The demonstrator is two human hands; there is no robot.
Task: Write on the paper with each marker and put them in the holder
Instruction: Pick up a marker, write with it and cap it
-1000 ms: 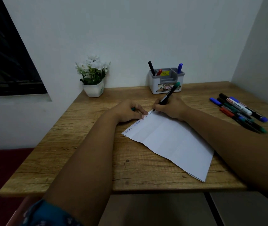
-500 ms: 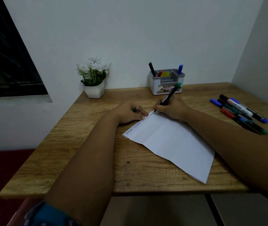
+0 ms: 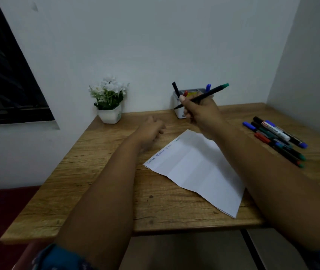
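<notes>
My right hand (image 3: 200,112) grips a black marker with a green end (image 3: 209,92), raised off the table in front of the white and grey holder (image 3: 177,114). The marker's bare tip points down-left. The holder has a black marker (image 3: 175,89), a red one (image 3: 185,92) and a blue one (image 3: 208,87) standing in it. My left hand (image 3: 152,131) is curled, just left of the top corner of the white paper (image 3: 198,168); the green cap seen in it earlier is hidden now. Handwriting in several colours runs along the paper's upper left edge.
Several loose markers (image 3: 276,139) lie in a row at the right of the wooden table (image 3: 97,191). A white pot of white flowers (image 3: 109,106) stands at the back left against the wall. A side wall closes in on the right.
My right hand has lifted the marker off the paper and up toward the holder. My left hand has slid off the paper's corner to the left.
</notes>
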